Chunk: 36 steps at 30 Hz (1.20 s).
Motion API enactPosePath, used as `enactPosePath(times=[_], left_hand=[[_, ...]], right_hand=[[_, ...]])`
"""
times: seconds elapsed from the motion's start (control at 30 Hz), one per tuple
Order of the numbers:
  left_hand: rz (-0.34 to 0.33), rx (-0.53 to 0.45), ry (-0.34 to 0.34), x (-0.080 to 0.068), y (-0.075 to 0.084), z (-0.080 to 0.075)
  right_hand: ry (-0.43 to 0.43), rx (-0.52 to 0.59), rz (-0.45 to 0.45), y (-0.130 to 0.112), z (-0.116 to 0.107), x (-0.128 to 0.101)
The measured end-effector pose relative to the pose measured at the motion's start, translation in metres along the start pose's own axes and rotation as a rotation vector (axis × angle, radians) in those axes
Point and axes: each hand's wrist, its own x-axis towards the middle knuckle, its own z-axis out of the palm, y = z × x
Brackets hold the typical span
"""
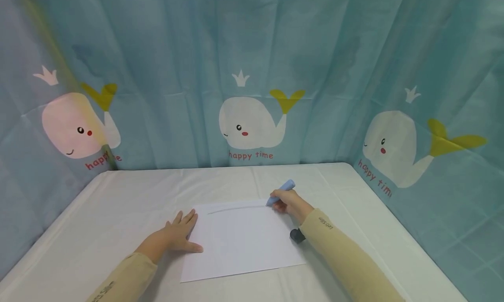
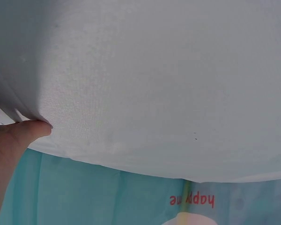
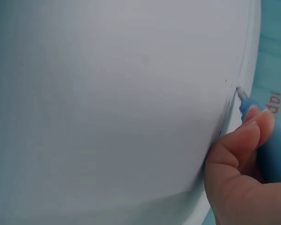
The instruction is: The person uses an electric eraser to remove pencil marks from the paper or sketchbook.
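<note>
A sheet of white paper [image 1: 240,245] lies on the white-covered table. My right hand [image 1: 289,202] pinches a thick light-blue marker [image 1: 286,185] near the paper's far right corner. In the right wrist view, thumb and fingertips close round the blue barrel of the marker [image 3: 274,154], its tip [image 3: 240,93] pointing down at the sheet. A thin, slightly curved line [image 1: 236,208] runs along the far part of the paper and ends at the marker's tip. My left hand [image 1: 179,234] rests with spread fingers on the sheet's left edge, its thumb lying over the paper.
The white tablecloth [image 1: 130,205] reaches back to a blue-green curtain [image 1: 169,74] printed with whales, which surrounds the table on the back and sides. A small black round object [image 1: 296,235] sits under my right wrist, beside the paper's right edge.
</note>
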Motion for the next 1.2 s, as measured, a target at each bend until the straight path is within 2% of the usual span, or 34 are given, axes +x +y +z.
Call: enactPosePath(times=[0.4, 0.63, 1.0, 1.2], left_hand=[[-0.004, -0.002, -0.004, -0.0008, 0.0, -0.0008], [-0.014, 0.006, -0.009, -0.0004, 0.0, -0.0006], [-0.006, 0.005, -0.007, 0.0027, -0.003, 0.0017], [-0.009, -0.002, -0.008, 0.0019, -0.003, 0.0015]], right_hand=[[0.007, -0.001, -0.015, -0.0015, 0.0036, -0.003], [0.016, 0.058, -0.013, 0.0009, 0.0061, -0.0017], [0.08, 0.047, -0.016, 0.0013, 0.0029, 0.0039], [-0.001, -0.036, -0.008, 0.0, 0.0053, 0.0024]])
